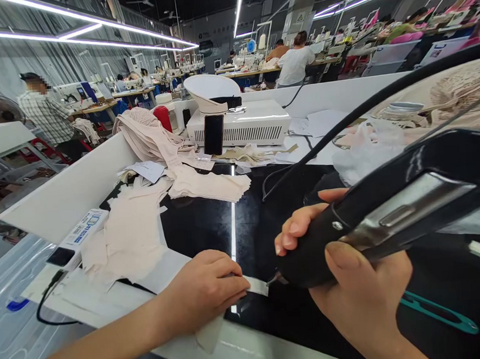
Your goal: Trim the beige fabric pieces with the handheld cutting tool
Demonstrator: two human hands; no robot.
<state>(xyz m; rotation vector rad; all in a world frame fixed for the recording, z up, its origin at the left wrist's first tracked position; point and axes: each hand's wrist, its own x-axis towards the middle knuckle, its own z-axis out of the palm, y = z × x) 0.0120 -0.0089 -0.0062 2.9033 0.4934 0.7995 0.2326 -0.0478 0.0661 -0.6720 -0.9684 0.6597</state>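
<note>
In my right hand (364, 291) is a thick black hand-held power tool (407, 196) with a silver lever and a small metal tip. Fingers and thumb wrap around its body, and a black cable arches above it. The tip points down-left at the end of a narrow pale strip (257, 285), apparently fabric; whether they touch I cannot tell. My left hand (216, 281) pinches this strip against the glossy black work surface (267, 221). A wider pale piece (211, 333) hangs below that hand over the table's front edge.
Stacks of cream fabric pieces (133, 235) lie left, beside a power bank (84, 229). A phone (213, 135) leans against a white vented box (238, 122). A teal slotted tool (439, 311) lies right. Low white walls edge the table; people work beyond.
</note>
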